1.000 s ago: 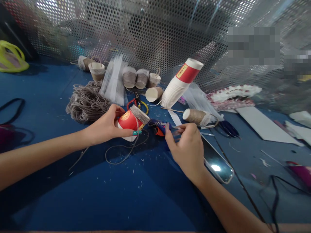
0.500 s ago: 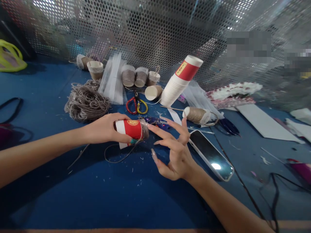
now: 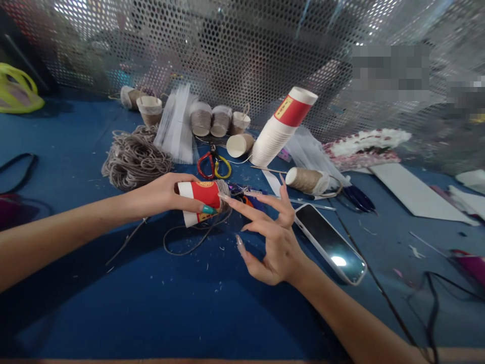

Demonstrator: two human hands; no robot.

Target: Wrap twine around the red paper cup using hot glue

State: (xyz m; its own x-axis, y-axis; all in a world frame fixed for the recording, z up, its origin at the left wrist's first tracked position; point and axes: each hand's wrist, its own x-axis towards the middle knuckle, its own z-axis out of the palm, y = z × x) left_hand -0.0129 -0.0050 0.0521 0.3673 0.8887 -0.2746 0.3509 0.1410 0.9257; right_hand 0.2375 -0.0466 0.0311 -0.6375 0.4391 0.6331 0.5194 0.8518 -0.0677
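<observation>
Moved: right hand (image 3: 278,247), onto cord band (image 3: 224,192), fingers spread. Left hand (image 3: 162,193): clasping paper cup (image 3: 203,195); likely light, crushable; hold sides gently.

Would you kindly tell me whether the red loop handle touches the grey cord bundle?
Apart: the head view shows blue tabletop between the red handle and the cord bundle.

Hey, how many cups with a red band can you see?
2: one red-banded cup in the left hand, and the top cup on the tall white stack. More may be hidden inside the stack.
</observation>
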